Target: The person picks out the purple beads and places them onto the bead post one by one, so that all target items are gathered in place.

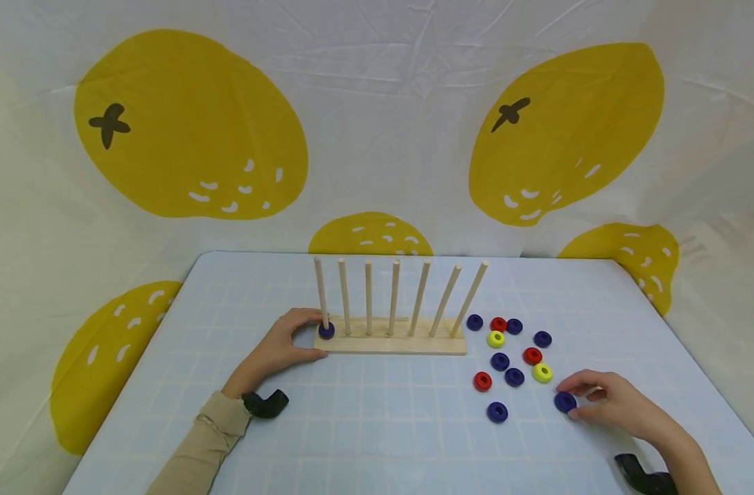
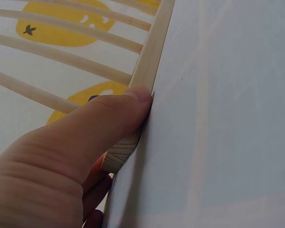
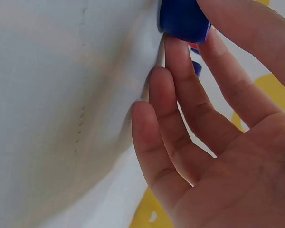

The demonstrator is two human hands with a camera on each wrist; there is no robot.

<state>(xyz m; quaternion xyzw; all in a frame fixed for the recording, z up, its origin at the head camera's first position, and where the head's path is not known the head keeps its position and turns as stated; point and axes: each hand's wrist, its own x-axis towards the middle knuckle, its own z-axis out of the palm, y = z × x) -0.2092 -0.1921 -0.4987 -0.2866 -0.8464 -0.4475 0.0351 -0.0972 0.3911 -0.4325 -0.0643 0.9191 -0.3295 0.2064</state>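
A wooden peg stand (image 1: 389,346) with several upright pegs sits toward the back of the table. My left hand (image 1: 282,346) grips its left end, thumb along the front edge and fingers behind; the left wrist view shows the thumb (image 2: 109,111) pressed on the wood. One dark blue ring (image 1: 327,331) lies at the foot of the leftmost peg. At the right, my right hand (image 1: 615,404) pinches another blue ring (image 1: 565,402) between thumb and fingers, low over the table. In the right wrist view that blue ring (image 3: 184,19) is partly cut off by the top edge.
Right of the stand, loose rings lie scattered: several blue ones, among them a blue ring (image 1: 497,412) nearest the front, a few red such as the red ring (image 1: 483,381), and two yellow, one a yellow ring (image 1: 542,372). A fruit-print cloth (image 1: 383,137) hangs behind the table.
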